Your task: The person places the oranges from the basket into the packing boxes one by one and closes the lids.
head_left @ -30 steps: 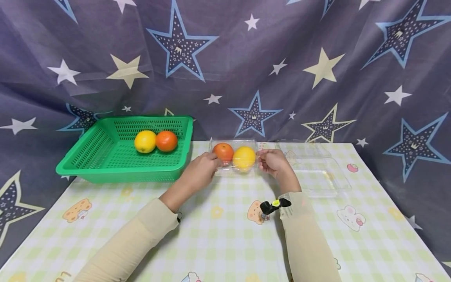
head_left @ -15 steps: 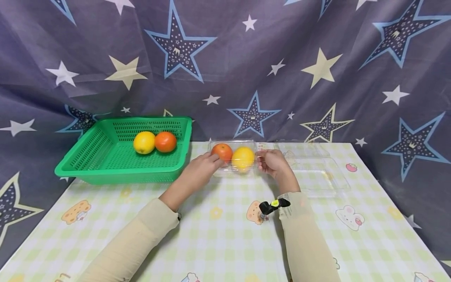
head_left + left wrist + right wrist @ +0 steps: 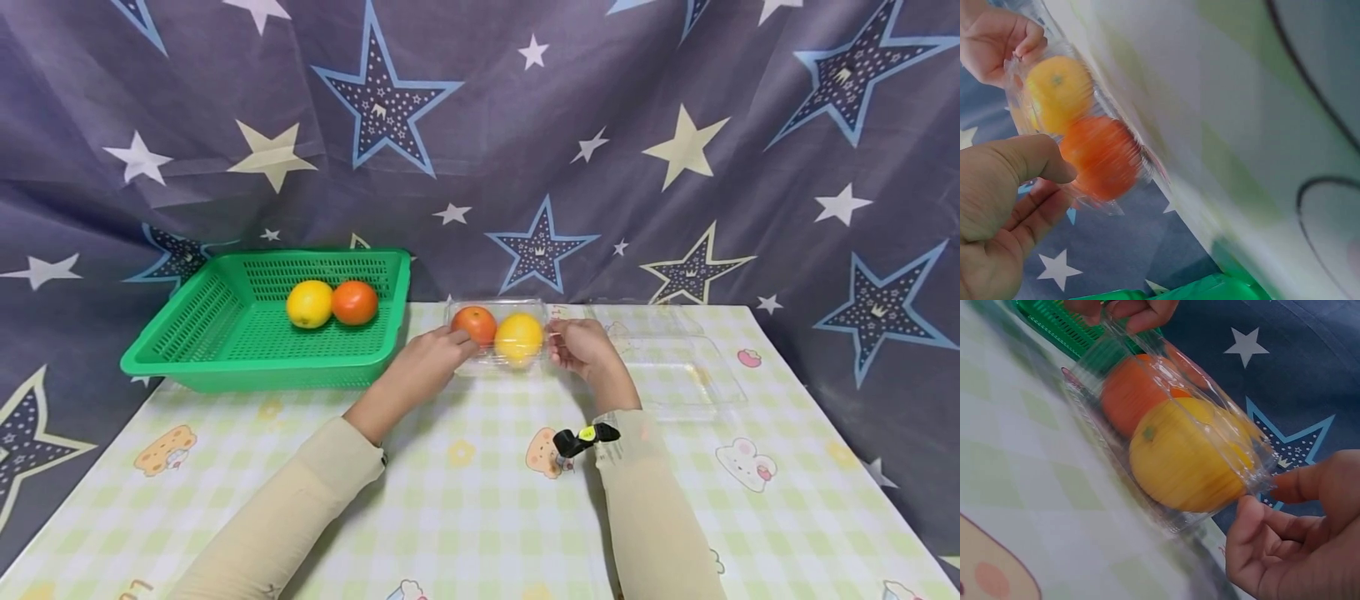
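Observation:
A transparent plastic clamshell box [image 3: 491,362] stands near the table's back edge, its lid lying over the fruit. Inside it, an orange-red fruit [image 3: 472,323] sits at the left beside a yellow fruit [image 3: 519,336] with a small green stem spot [image 3: 1149,433]. My left hand [image 3: 427,364] pinches the box's left end between thumb and fingers, close to the orange-red fruit. At the opposite end my right hand [image 3: 587,348] pinches the edge with thumb and forefinger, its other fingers curled, as the right wrist view shows.
At the left stands a green plastic basket [image 3: 255,367] with a yellow fruit [image 3: 308,305] and an orange-red fruit [image 3: 355,302] in it. A second transparent box [image 3: 678,377] lies unfolded on the right. Behind the table hangs a star-patterned cloth [image 3: 480,125].

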### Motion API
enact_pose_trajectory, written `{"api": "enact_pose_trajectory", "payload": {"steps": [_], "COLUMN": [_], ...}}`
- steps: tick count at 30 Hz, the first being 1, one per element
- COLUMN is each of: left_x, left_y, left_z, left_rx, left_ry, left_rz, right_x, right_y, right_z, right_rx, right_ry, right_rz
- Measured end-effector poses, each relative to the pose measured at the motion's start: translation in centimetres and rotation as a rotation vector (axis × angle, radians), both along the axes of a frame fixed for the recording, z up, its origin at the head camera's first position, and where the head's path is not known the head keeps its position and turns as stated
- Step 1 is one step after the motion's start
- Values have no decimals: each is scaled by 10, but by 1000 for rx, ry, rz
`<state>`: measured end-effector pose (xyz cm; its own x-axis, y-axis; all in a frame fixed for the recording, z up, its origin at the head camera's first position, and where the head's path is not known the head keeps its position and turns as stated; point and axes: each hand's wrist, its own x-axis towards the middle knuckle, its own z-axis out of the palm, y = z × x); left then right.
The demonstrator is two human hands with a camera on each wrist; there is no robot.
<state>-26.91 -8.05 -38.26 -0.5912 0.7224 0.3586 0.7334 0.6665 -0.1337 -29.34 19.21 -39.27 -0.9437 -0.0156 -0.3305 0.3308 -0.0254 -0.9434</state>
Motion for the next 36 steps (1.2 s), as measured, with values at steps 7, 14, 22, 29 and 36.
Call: {"api": "enact_pose_trajectory", "payload": {"steps": [7,14,22,29,36], "left_x": [2,4,4,6,5], "left_y": [0,1,2,1,1], "left_z": [1,2,2,2,3], "left_rx": [3,-6,-15,-8,-21], "left_ry": [9,28,18,16,-6], "left_rz": [14,25,36,37,43], "right_x": [6,12,14,13,11], "right_y": [12,20,15,9,8], "right_z": [6,12,14,14,14], "right_rx": [-1,63,104,99,85], "right_ry": [13,36,36,20,4], "right_rz": [158,273,274,204,189]}}
